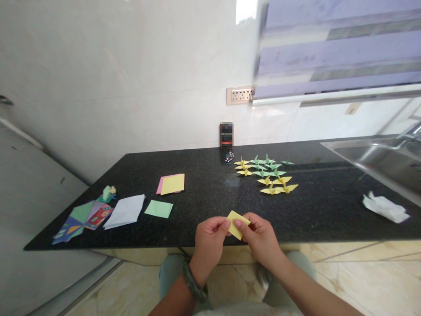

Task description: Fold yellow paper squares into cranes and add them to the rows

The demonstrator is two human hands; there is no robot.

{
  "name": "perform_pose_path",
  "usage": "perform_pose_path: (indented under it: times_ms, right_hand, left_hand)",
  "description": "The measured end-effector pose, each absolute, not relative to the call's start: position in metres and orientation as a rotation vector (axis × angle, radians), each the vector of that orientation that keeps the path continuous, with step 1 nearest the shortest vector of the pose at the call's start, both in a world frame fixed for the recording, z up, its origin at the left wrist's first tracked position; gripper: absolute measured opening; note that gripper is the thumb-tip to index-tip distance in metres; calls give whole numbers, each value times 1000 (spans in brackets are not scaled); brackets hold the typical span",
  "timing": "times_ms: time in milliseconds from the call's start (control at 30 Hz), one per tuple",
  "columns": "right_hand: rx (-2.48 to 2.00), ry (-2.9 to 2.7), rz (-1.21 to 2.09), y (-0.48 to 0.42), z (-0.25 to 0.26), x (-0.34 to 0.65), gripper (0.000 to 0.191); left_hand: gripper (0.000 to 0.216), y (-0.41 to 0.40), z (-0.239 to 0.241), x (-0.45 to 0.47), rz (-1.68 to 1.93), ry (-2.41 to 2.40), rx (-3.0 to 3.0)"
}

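A small folded piece of yellow origami paper is pinched between my two hands above the counter's front edge. My left hand grips its left corner with thumb and fingers. On the opposite side my right hand holds it, the thumb lying across its face. Beyond the hands stand several folded paper cranes, yellow ones nearer and green ones among them farther back. To the left lie a stack of yellow paper squares over a pink sheet and some green paper.
White paper, a colourful packet and crumpled paper lie on the left of the black counter. A phone leans against the wall. At right are white tissue and a metal sink.
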State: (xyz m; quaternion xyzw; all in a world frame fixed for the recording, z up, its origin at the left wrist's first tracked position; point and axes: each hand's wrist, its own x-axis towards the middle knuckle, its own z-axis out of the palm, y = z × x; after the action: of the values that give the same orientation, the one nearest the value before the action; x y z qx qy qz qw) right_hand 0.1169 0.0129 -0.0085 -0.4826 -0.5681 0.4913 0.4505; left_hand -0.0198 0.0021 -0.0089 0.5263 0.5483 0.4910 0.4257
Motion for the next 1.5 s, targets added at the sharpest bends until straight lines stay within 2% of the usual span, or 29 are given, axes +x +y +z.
perform_pose_path:
  times_ms: [167,367,600,700,967,1100,1367,1500]
  right_hand:
    - [-1218,-1405,1119,11,-9,125,38]
    - [-1162,-1442,1208,15,-3,126,27]
    - [-1190,-1529,1212,15,1,129,34]
    - [-1180,-1511,1288,15,0,127,35]
    - [-1240,-1435,1179,21,-8,130,35]
    - [-1221,-1305,1243,22,-6,130,36]
    - [-1188,-1436,1425,20,-5,129,35]
    - [-1164,-1466,1502,20,-9,134,35]
  left_hand:
    - [27,1,-10,-17,1238,1369,1244]
    - [28,-5,-2,-12,1099,1304,1359]
    - [26,-9,-4,-14,1046,1288,1384]
    - [25,-8,-2,-14,1069,1307,1336]
    - [24,3,-8,-21,1298,1352,1137]
    - [24,5,-7,-18,1337,1340,1026]
    - [31,8,-3,-13,1332,1243,973]
    - [27,10,0,-17,1284,1268,1004]
